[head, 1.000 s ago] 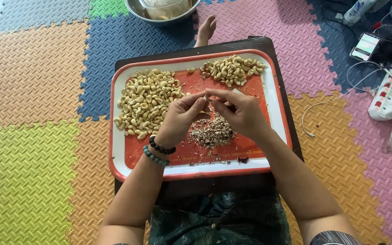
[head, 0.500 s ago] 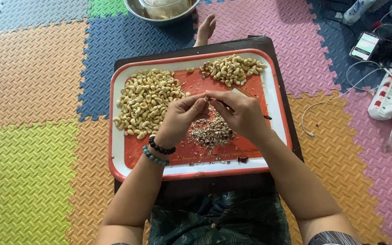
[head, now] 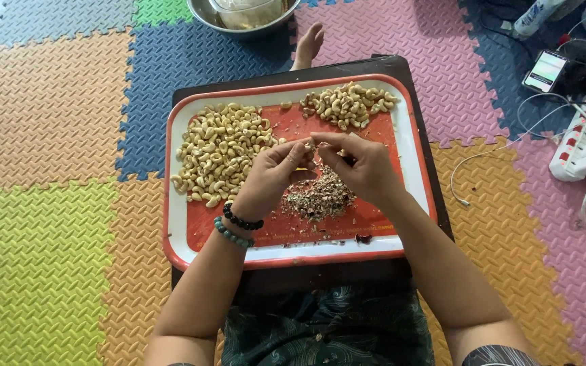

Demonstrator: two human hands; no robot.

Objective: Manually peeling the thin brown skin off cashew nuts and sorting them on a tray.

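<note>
both hands pinching one cashew [head: 311, 144] over mid-tray [head: 175, 224]; left hand [head: 272, 177] and right hand [head: 364, 166] fingertips narrow, touching; peel pile [head: 320, 196] below

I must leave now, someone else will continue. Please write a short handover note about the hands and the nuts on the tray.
Left hand and right hand: together over the tray, pinching one cashew between the fingertips.
Large cashew pile: tray's left side.
Small cashew pile: top right.
Skin scraps: heap under the hands.
Which pile is peeled cannot be told.
</note>
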